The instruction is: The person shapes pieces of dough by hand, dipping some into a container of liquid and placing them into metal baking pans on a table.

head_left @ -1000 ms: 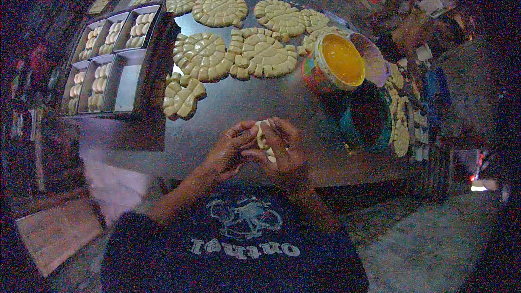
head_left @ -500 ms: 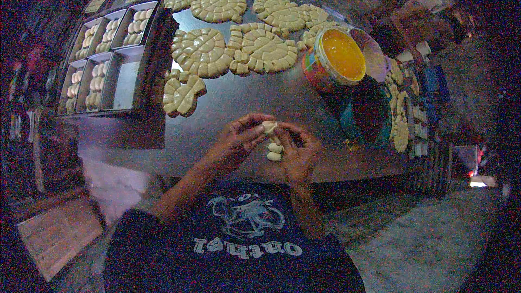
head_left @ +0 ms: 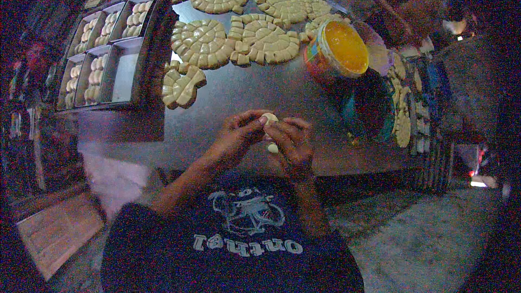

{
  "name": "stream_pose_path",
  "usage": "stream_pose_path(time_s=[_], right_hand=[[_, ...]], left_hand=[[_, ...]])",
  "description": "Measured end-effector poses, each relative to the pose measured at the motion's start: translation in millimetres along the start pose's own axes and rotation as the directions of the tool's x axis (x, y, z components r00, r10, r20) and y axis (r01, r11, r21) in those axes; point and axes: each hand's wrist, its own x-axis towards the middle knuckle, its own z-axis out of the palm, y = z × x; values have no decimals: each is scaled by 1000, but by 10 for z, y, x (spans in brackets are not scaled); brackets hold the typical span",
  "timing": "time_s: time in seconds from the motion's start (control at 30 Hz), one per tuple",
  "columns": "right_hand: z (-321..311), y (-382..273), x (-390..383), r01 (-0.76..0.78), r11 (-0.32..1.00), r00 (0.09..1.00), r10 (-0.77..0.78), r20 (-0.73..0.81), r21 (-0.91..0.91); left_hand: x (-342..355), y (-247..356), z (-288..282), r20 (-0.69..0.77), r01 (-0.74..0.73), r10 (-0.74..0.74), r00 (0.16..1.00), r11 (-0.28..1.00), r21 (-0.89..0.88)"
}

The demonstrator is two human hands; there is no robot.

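Note:
Between the fingertips of both hands, just above the near part of the metal table, is a small piece of pale dough [head_left: 269, 118]. My left hand [head_left: 239, 134] pinches it from the left, thumb and fingers closed on it. From the right, the curled fingers of my right hand [head_left: 294, 142] press against the same piece and cover part of it. Directly below, a smooth oval dough ball [head_left: 273, 148] shows beside my right hand, which partly hides what lies there. A small cluster of cut dough pieces [head_left: 183, 87] rests farther left on the table.
Several cut dough rounds [head_left: 202, 44] cover the table's far side. At left stands a dark compartmented pan [head_left: 148, 49] with rows of dough balls. A bucket of yellow-orange contents [head_left: 346, 49] and a teal bucket [head_left: 388, 113] stand at right. A person [head_left: 412, 8] is at far right.
My right fingers have come over the dough, and the piece is turned between both hands. Two dough balls showed below before; now one shows. The view has shifted slightly.

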Motion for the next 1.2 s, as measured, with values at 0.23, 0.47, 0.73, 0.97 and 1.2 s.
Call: stream_pose_path(time_s=[0.23, 0.47, 0.73, 0.97, 1.2], right_hand=[[144, 185, -202, -139, 985, 984, 149, 99, -99], [49, 192, -88, -498, 852, 865, 476, 157, 161], [-56, 520, -366, -528, 792, 845, 455, 280, 308], [-124, 743, -675, -673, 669, 739, 614, 276, 315], [-88, 954, -1027, -776, 257, 561, 699, 444, 575]], left_hand=[[-122, 27, 67, 77, -228, 225, 971, 788, 571], [-135, 4, 174, 32, -174, 186, 982, 824, 539], [164, -286, 103, 171, -255, 199, 965, 556, 791], [317, -655, 304, 261, -443, 439, 860, 386, 809], [395, -803, 375, 303, -296, 161, 939, 825, 481]])
